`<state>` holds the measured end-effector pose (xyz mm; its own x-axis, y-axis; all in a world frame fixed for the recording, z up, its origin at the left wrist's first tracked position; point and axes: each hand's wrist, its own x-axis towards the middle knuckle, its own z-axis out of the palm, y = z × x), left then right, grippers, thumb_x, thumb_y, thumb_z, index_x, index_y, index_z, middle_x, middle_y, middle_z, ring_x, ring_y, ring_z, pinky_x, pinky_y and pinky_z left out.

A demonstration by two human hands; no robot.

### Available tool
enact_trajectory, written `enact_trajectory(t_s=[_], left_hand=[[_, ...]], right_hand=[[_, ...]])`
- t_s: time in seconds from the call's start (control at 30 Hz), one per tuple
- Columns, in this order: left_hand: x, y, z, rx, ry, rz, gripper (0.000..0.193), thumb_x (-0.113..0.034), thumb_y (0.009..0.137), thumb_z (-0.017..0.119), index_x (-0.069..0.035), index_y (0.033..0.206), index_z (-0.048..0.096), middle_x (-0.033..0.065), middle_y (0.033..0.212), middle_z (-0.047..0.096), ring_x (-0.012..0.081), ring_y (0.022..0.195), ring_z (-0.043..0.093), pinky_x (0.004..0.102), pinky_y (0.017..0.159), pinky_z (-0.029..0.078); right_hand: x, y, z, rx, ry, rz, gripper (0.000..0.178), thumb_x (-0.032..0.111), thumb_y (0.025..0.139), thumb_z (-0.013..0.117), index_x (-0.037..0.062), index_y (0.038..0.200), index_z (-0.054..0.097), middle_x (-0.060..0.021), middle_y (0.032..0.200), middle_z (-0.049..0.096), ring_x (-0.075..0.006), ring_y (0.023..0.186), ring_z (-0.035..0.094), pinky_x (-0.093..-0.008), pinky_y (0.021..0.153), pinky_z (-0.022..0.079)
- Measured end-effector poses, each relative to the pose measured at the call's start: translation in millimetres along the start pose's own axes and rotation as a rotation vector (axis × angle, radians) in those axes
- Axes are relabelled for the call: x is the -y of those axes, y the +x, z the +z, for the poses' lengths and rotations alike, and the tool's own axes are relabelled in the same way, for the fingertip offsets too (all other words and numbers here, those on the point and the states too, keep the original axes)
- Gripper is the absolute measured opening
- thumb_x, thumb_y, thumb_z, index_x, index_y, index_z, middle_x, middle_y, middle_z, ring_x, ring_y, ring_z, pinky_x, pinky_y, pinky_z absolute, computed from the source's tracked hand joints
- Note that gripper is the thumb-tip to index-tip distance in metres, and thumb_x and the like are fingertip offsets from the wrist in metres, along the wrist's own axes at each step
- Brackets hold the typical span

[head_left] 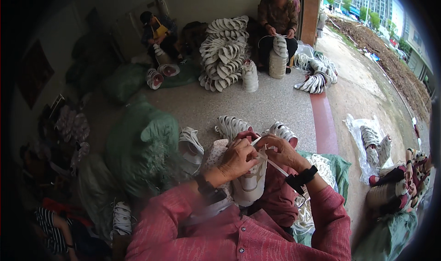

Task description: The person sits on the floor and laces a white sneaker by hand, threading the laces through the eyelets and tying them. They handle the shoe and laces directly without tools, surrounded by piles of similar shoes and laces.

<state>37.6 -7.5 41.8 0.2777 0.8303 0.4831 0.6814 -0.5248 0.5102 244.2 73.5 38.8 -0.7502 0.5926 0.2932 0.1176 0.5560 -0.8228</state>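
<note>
In front of my chest a white and beige shoe upper (250, 185) stands on my lap, toe end toward me. My left hand (238, 160) is closed at its top, fingertips pinching a white shoelace (275, 165) near the eyelets. My right hand (281, 153) meets it from the other side, thumb and fingers also pinched on the lace. One length of lace slants down to the right below that hand. My fingers hide the exact eyelets. Just beyond my hands lie two rows of nested white shoe uppers (233, 127).
Green sacks (142, 137) bulge on the left. A pile of white laces (321, 169) lies on green sacking at my right. Stacked shoe uppers (223, 54) rise near the back wall. Two people (277, 24) sit there with uppers; others sit at both sides.
</note>
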Motion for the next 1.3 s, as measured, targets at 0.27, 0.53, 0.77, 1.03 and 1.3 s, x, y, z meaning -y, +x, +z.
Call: enact_trajectory(t_s=[0.27, 0.53, 0.77, 1.03, 1.3], left_hand=[[-14.9, 0.0, 17.9, -0.048, 0.245, 0.045, 0.024, -0.021, 0.071, 0.079, -0.011, 0.079, 0.059, 0.0066, 0.090, 0.054, 0.0269, 0.091, 0.055, 0.0413, 0.083, 0.041], [-12.0, 0.5, 35.6, -0.053, 0.324, -0.047, 0.019, -0.019, 0.075, 0.076, -0.009, 0.077, 0.061, 0.0065, 0.077, 0.062, 0.0284, 0.078, 0.061, 0.0415, 0.081, 0.042], [-17.3, -1.9, -2.2, 0.299, -0.197, -0.204, 0.018, -0.023, 0.079, 0.074, -0.007, 0.081, 0.067, 0.0074, 0.069, 0.063, 0.0255, 0.070, 0.062, 0.0391, 0.069, 0.047], [10.2, -5.0, -25.2, -0.018, -0.150, -0.118, 0.019, -0.020, 0.088, 0.069, -0.005, 0.099, 0.068, 0.0055, 0.092, 0.063, 0.0175, 0.090, 0.061, 0.0317, 0.078, 0.047], [48.4, -4.5, -12.9, 0.057, -0.401, -0.293, 0.029, -0.019, 0.094, 0.063, -0.001, 0.117, 0.061, 0.0077, 0.107, 0.063, 0.0144, 0.093, 0.059, 0.0290, 0.083, 0.049]], right_hand=[[-7.8, 7.0, -3.7, 0.008, -0.101, -0.074, 0.018, 0.008, 0.085, 0.071, 0.0072, 0.103, 0.069, -0.0086, 0.102, 0.065, -0.0261, 0.099, 0.061, -0.0361, 0.085, 0.050], [-11.1, 7.2, -2.0, -0.010, -0.063, -0.089, 0.020, 0.004, 0.080, 0.072, 0.0073, 0.100, 0.070, -0.0090, 0.100, 0.065, -0.0267, 0.096, 0.062, -0.0357, 0.083, 0.050], [-22.0, 9.7, 1.9, -0.031, -0.184, -0.138, 0.012, 0.004, 0.079, 0.071, 0.0053, 0.091, 0.069, -0.0084, 0.099, 0.065, -0.0255, 0.094, 0.063, -0.0347, 0.079, 0.051], [-16.1, -16.5, 12.4, -0.121, 0.283, 0.174, 0.016, 0.005, 0.088, 0.067, 0.0049, 0.104, 0.065, -0.0041, 0.112, 0.061, -0.0176, 0.109, 0.061, -0.0299, 0.093, 0.050], [-13.7, -32.2, 17.1, -0.144, 0.387, 0.204, 0.011, 0.002, 0.092, 0.063, 0.0041, 0.103, 0.063, -0.0019, 0.120, 0.057, -0.0136, 0.111, 0.058, -0.0291, 0.097, 0.047]])
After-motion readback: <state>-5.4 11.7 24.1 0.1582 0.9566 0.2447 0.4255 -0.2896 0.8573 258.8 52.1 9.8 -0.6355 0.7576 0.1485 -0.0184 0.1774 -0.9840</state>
